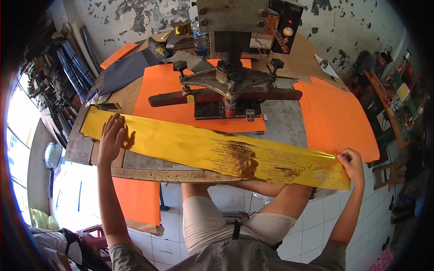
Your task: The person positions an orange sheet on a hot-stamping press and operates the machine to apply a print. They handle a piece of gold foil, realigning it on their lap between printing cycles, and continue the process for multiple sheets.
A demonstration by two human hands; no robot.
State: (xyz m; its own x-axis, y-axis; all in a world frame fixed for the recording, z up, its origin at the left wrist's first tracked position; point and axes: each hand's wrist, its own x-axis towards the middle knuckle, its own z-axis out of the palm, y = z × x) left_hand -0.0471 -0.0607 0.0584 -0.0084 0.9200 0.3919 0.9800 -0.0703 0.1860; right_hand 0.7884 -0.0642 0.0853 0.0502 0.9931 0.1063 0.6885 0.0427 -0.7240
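A long strip of gold stamping foil [181,140] stretches slantwise across the table front, its right end hanging past the edge. Brown worn patches and rows of stamped lettering mark its right half. My left hand [113,134] lies on the foil near its left end, fingers stretched out and pressed flat. At the far right my right hand [351,165] pinches the foil's upper corner between thumb and fingers. Behind the strip stands a hot stamping press [230,79], its dark lower plate close above an orange sheet [158,90].
A stack of orange sheets [339,117] lies on the right of the table. Dark sheets [124,72], a water bottle [199,38] and a gold foil roll [182,30] are at the back left. More orange sheets [138,201] sit below the table's front edge. Another person [377,61] is far right.
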